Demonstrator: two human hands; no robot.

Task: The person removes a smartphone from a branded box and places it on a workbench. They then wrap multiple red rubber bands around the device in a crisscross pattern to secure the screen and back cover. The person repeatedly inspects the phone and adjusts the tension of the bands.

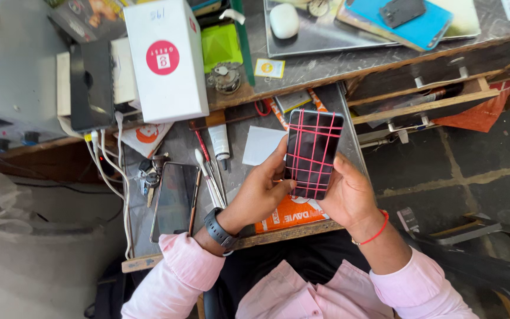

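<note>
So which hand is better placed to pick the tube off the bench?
Left, probably. The left hand grips the phone's left edge, the side where the tube lies. The right hand is on the far side of the phone.

Pink sleeves (178, 277), black wristwatch (218, 229), red thread bracelet (376, 234).
</note>
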